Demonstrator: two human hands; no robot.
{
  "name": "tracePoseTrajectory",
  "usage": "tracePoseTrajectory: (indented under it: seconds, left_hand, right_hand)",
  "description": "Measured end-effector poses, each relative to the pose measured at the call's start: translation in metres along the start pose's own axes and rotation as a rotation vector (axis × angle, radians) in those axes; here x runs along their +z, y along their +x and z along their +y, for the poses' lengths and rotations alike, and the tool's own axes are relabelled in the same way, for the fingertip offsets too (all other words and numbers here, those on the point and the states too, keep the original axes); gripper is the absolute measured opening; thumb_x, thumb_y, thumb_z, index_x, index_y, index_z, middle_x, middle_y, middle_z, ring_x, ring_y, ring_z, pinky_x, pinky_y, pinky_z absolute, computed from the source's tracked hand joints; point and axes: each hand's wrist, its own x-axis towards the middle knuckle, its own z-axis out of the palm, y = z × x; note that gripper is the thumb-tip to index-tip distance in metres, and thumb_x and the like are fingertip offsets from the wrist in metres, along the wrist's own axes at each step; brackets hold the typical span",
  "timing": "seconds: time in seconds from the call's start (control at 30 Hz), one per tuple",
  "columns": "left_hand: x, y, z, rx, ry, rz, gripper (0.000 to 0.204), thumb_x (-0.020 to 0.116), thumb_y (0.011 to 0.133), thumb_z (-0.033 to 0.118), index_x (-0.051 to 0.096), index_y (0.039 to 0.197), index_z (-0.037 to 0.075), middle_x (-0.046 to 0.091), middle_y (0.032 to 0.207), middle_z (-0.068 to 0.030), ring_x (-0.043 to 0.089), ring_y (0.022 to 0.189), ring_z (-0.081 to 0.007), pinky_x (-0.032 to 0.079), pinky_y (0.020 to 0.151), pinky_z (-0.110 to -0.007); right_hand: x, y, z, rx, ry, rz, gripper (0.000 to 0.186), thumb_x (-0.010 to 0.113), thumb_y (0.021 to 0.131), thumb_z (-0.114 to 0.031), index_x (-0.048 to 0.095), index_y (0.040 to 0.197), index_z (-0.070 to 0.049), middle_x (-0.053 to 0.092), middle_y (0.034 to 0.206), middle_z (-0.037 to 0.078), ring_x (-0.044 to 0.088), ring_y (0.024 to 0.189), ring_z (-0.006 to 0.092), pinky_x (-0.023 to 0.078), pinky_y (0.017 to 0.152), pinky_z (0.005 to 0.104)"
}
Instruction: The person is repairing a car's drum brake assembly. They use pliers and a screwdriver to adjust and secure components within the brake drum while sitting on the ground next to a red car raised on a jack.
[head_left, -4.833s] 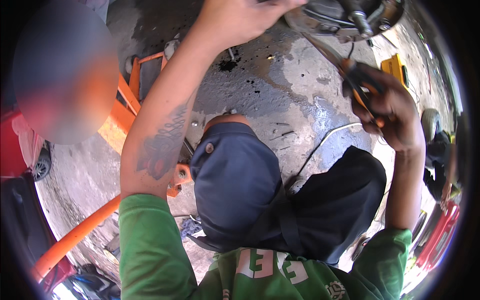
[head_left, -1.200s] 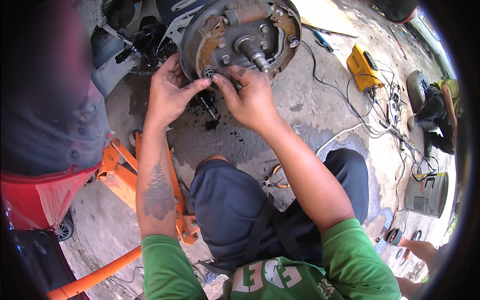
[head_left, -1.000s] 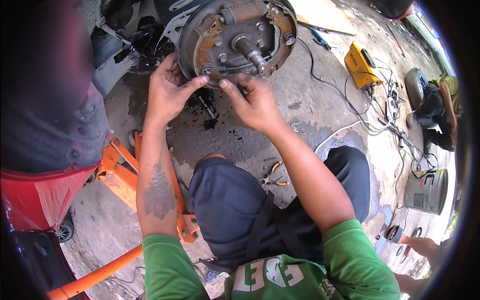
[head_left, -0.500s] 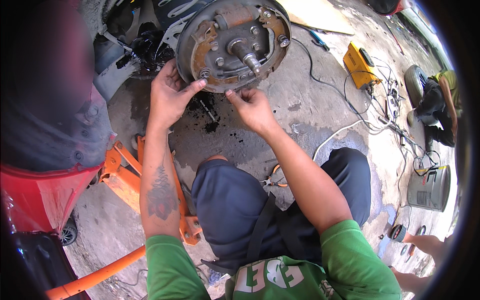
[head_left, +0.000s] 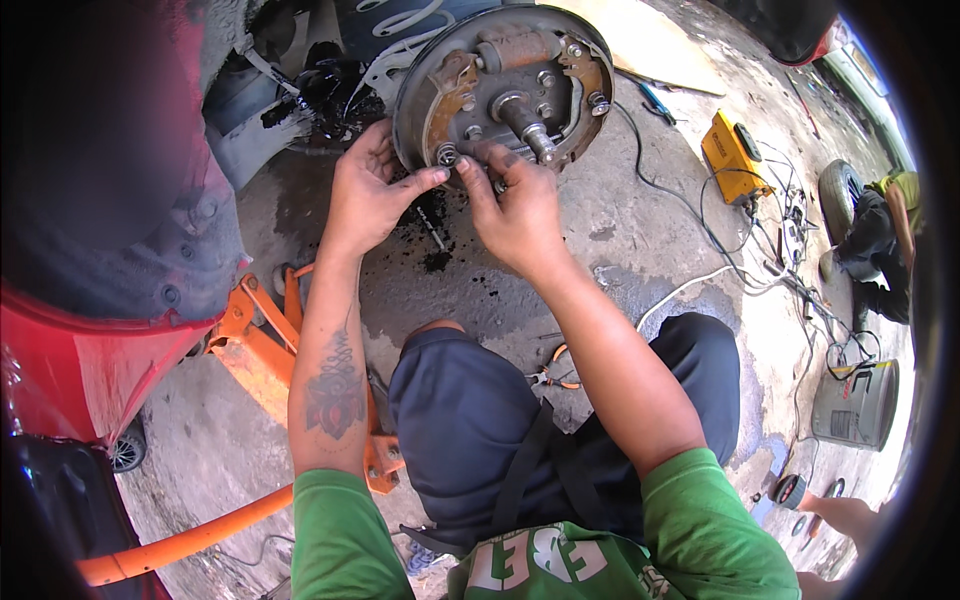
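A rusty drum brake assembly (head_left: 556, 100), with curved shoes on a round backing plate, stands before me with its spindle (head_left: 522, 125) pointing toward me. At the plate's lower left edge is my left hand (head_left: 375, 190), closed on the rim: its thumb lies in front, beside a small coiled hold-down spring (head_left: 447, 155), and its fingers go behind. My right hand (head_left: 515, 205) reaches over the lower part of the brake. Its thumb and forefinger pinch at that spring's right side; what lies between them is too small to make out.
An orange floor jack (head_left: 250, 345) stands at left beside the red car body (head_left: 60, 370). Orange-handled pliers (head_left: 556, 370) lie near my knees. At right are a yellow box-shaped device (head_left: 735, 160) with cables, a grey bucket (head_left: 855, 405) and another person (head_left: 875, 235) by a tire.
My right hand has moved up from the plate's lower rim to the hold-down spring, its fingers now over the shoes. The left hand stays at the rim. The whole view has shifted slightly.
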Motion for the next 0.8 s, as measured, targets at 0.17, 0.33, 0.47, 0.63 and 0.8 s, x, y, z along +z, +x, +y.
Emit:
tracePoseTrajectory:
  seconds: [0.17, 0.33, 0.47, 0.63, 0.8]
  left_hand:
    - [-0.0014, 0.0002, -0.0019, -0.009, 0.012, -0.010, 0.062, 0.085, 0.078, -0.005, 0.054, 0.132, -0.007, 0.065, 0.127, -0.0137, 0.063, 0.117, -0.0180, 0.051, 0.104, -0.033]
    - [-0.0032, 0.0001, -0.0031, -0.001, -0.036, -0.036, 0.063, 0.085, 0.078, -0.004, 0.054, 0.132, -0.008, 0.065, 0.127, -0.0139, 0.062, 0.119, -0.0179, 0.051, 0.105, -0.033]
    - [-0.0010, -0.0001, -0.0052, 0.037, 0.007, -0.016, 0.063, 0.086, 0.078, -0.004, 0.053, 0.133, -0.008, 0.065, 0.128, -0.0141, 0.062, 0.120, -0.0181, 0.050, 0.106, -0.033]
    - [0.0035, -0.0014, -0.0071, 0.096, 0.000, 0.019, 0.064, 0.085, 0.079, -0.004, 0.053, 0.134, -0.008, 0.065, 0.129, -0.0151, 0.062, 0.120, -0.0183, 0.049, 0.106, -0.033]
    - [0.0046, -0.0028, -0.0068, 0.086, 0.033, 0.027, 0.064, 0.085, 0.079, -0.003, 0.053, 0.134, -0.008, 0.066, 0.128, -0.0153, 0.063, 0.118, -0.0183, 0.050, 0.105, -0.033]
  right_hand:
    - [0.0037, 0.0003, 0.0007, -0.087, -0.037, 0.018, 0.019, 0.066, 0.095, -0.015, 0.072, 0.104, 0.000, 0.071, 0.081, 0.023, 0.071, 0.079, 0.0416, 0.055, 0.071, 0.0466]
    - [0.0064, 0.0025, 0.0056, -0.198, -0.131, 0.025, 0.013, 0.067, 0.094, -0.011, 0.071, 0.099, 0.000, 0.071, 0.080, 0.021, 0.071, 0.074, 0.0391, 0.054, 0.066, 0.0437]
    - [0.0093, 0.0003, 0.0086, -0.217, -0.156, 0.055, 0.010, 0.069, 0.093, -0.010, 0.071, 0.098, -0.001, 0.072, 0.080, 0.020, 0.072, 0.073, 0.0374, 0.054, 0.065, 0.0407]
    - [0.0089, -0.0018, 0.0093, -0.181, -0.151, 0.083, 0.011, 0.071, 0.092, -0.011, 0.071, 0.097, -0.002, 0.071, 0.079, 0.019, 0.072, 0.072, 0.0360, 0.054, 0.065, 0.0394]
    - [0.0077, -0.0020, 0.0077, -0.154, -0.128, 0.070, 0.012, 0.072, 0.093, -0.013, 0.071, 0.097, -0.002, 0.070, 0.076, 0.018, 0.071, 0.069, 0.0332, 0.052, 0.063, 0.0373]
